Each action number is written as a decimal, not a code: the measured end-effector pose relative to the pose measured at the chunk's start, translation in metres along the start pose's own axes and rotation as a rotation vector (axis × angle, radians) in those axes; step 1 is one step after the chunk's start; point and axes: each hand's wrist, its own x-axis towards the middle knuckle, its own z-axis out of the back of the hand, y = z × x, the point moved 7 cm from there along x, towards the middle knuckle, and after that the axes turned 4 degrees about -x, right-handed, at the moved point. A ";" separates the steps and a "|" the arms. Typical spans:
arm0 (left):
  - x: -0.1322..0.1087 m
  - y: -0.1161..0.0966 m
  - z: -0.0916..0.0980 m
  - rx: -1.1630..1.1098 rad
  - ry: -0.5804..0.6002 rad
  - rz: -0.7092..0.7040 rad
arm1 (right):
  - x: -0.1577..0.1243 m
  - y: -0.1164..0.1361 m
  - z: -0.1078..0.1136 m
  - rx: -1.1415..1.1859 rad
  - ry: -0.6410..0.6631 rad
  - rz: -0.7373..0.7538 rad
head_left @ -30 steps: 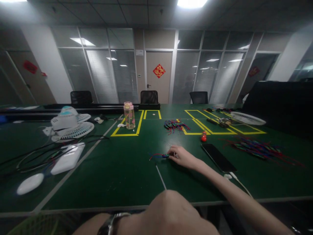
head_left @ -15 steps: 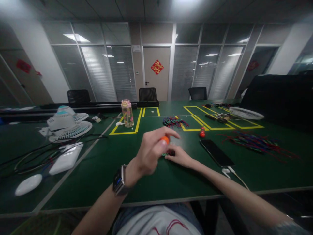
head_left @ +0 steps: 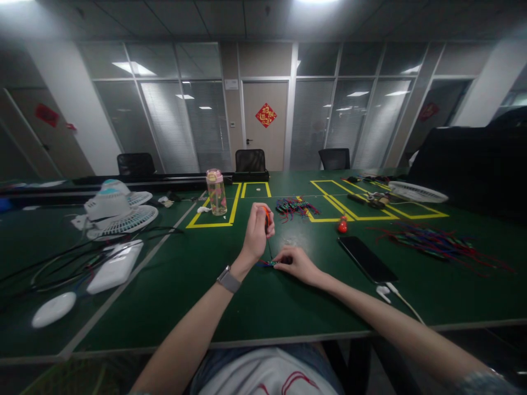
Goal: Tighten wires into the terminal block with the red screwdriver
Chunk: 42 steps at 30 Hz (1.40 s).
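Note:
My left hand [head_left: 258, 227] is wrapped round the orange and black handle of a screwdriver [head_left: 267, 218]. The screwdriver stands nearly upright, its thin dark shaft pointing down at a small green circuit board [head_left: 272, 264] with wires. Whether the tip touches the board I cannot tell. My right hand [head_left: 298, 263] rests on the table and pinches the board's right end between thumb and fingers. Beyond my hands lies a pile of small boards with red and blue wires [head_left: 295, 207]. A second, larger pile of wired boards [head_left: 440, 244] spreads out at the right.
A black phone [head_left: 366, 259] with a white cable lies right of my right arm, near a small red figure [head_left: 342, 224]. A pink-lidded bottle [head_left: 217, 193] stands behind my left hand. White fans [head_left: 119, 211] and a white power bank [head_left: 116, 266] occupy the left side.
My left hand has turned from a raised, loose hold to an upright grip, bringing the screwdriver's shaft down over the board. My right hand stays at the board.

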 end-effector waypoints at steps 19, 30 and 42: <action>-0.008 0.023 -0.001 0.145 0.008 0.041 | -0.001 -0.002 -0.001 0.032 -0.021 0.034; -0.011 0.027 -0.004 0.166 0.039 0.042 | -0.001 -0.002 -0.001 0.036 -0.022 0.025; -0.009 -0.003 -0.003 0.390 0.281 0.085 | 0.010 0.000 -0.007 -0.047 0.022 0.032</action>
